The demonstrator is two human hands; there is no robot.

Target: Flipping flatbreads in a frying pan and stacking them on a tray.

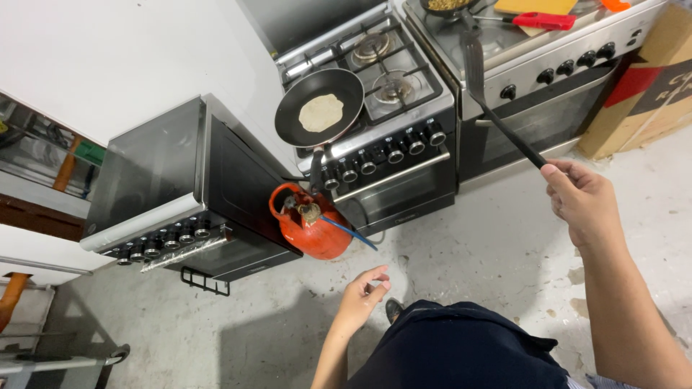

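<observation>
Cut off at the top edge: a second frying pan (447,6) holding some pale food, kind not made out. Beside it, a wooden board (537,7) and a red-handled tool (544,20), both partly out of frame. Orange object at the top right corner too cropped to identify. Cardboard box (638,79) truncated by the right edge. Wearer's torso hidden under dark clothing at the bottom; one shoe tip (393,310) barely visible on the floor.

Right hand (584,202) closed around the handle end of a black spatula (490,101); grip partly concealed by the knuckles. Spatula long, slender, matte, with a flat slotted blade raised over the gap between the two right-hand stoves. Left hand (364,295) empty, fingers loosely curled, hanging above the floor near the gas cylinder.

Black non-stick frying pan (321,108) round and shallow, seated on the front left burner of the middle stove (389,155), handle pointing toward the camera. Pale round flatbread (321,112) lying flat in the pan's centre, surface lightly speckled.

Middle stove: brushed steel top, cast grates, row of black knobs, dark glass oven door. Right stove (548,79) similar, steel-fronted. Left stove (180,194) with glass lid shut, top reflective, knobs along the front.

Orange-red gas cylinder (313,223) squat and rounded, paint scuffed, brass regulator on top, blue hose (349,232) leading off toward the middle stove.

Concrete floor (468,245) grey, stained and patchy.
</observation>
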